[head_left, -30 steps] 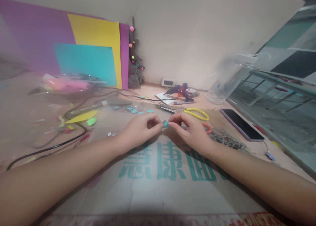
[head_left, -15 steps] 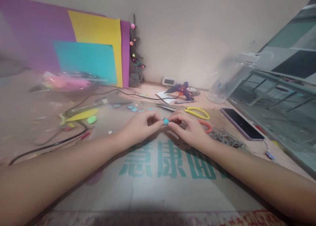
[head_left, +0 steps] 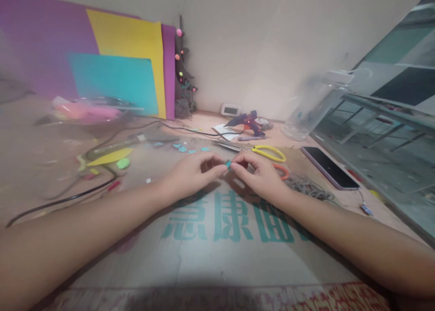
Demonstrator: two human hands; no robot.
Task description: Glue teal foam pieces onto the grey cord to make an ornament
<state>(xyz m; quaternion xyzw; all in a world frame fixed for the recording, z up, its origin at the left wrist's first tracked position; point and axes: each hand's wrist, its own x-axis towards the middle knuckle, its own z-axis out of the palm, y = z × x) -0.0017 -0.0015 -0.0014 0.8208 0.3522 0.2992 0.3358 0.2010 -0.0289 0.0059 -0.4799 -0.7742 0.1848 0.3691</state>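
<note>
So, our left hand (head_left: 194, 174) and right hand (head_left: 264, 175) pinch a teal piece (head_left: 228, 164); light, even pressure should suit us.

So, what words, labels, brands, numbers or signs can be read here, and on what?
"康": large green character on the sheet.
"意": left of it, same sheet; likely, partly hidden.
"面": right of it, likewise.
Red print along the sheet's near edge: too blurred to read.
Small white display by the wall: too small to read.
Phone screen: mark too small to read.
</note>
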